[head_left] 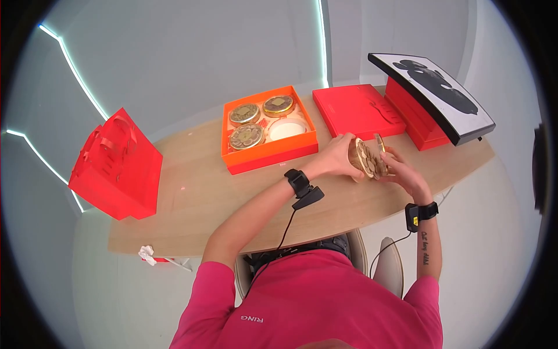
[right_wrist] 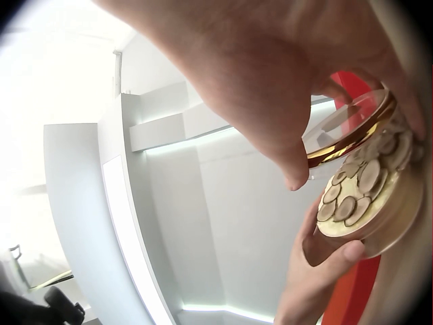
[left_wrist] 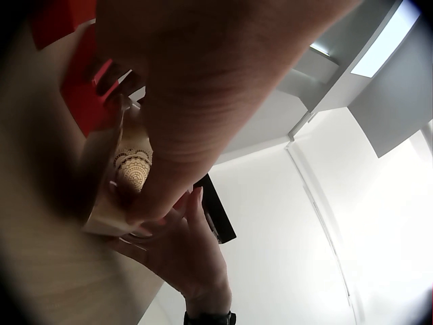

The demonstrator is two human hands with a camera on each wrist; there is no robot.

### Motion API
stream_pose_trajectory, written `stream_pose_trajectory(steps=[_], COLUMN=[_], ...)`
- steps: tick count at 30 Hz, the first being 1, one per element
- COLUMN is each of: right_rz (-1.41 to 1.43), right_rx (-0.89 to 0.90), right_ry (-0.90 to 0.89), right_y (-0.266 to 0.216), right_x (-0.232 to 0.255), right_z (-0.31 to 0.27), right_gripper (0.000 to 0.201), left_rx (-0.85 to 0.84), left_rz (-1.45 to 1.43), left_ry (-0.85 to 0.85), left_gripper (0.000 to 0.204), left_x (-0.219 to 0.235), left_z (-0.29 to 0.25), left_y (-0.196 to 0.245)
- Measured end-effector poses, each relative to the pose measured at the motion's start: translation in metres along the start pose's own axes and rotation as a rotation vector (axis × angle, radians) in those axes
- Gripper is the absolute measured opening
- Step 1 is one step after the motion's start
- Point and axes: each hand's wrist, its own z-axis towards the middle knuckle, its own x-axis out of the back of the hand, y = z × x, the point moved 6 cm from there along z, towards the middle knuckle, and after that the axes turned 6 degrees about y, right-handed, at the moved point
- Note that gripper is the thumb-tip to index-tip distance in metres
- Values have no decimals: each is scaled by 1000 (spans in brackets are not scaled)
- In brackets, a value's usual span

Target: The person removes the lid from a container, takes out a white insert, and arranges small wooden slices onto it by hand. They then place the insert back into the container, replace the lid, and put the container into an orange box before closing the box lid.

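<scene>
Tilted on its side, a round clear jar [right_wrist: 362, 203] of dried slices is gripped by my left hand [head_left: 337, 158], its thumb and fingers around the wall. My right hand [head_left: 408, 176] pinches the jar's clear lid [right_wrist: 348, 139], which has a shiny gold rim. In the right wrist view the lid stands at an angle to the jar's mouth, so the pale slices show. The left wrist view shows a patterned gold disc [left_wrist: 135, 169] on the jar, partly covered by the left hand. Both hands are above the table, near its right side.
An orange-red gift box [head_left: 270, 160] holds three gold-rimmed jars [head_left: 246, 136] beside a round white recess. Behind my hands lies a flat red box [head_left: 354, 110]; a black-edged panel [head_left: 436, 87] leans over another red box [head_left: 410, 119]. A red gift bag [head_left: 119, 168] stands on the left.
</scene>
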Motion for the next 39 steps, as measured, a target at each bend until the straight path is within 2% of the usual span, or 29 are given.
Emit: stream_pose_trajectory(steps=[8, 14, 17, 24, 26, 32, 35, 39], right_rz=[-48, -95, -83, 13, 55, 138, 159, 132], right_rx=[15, 58, 55, 19, 30, 32, 38, 64], right_ry=[20, 40, 68, 131, 140, 141, 162, 206], right_y=[-7, -11, -7, 7, 8, 19, 22, 19], right_x=[0, 1, 7, 14, 13, 18, 21, 24], right_z=[-9, -16, -14, -11, -13, -9, -12, -21], right_gripper=[89, 102, 103, 99, 98, 97, 98, 92], left_rx=[-20, -229, -380, -550, -571, -342, -326, -411], left_rz=[145, 357, 508, 515, 488, 143, 45, 137], left_ry=[-15, 47, 138, 118, 127, -135, -132, -134], left_gripper=[124, 122, 114, 106, 109, 118, 119, 116], left_x=[8, -4, -14, -28, -28, -33, -35, -39], left_z=[1, 8, 9, 10, 12, 32, 37, 40], left_y=[26, 40, 49, 64, 65, 59, 57, 53])
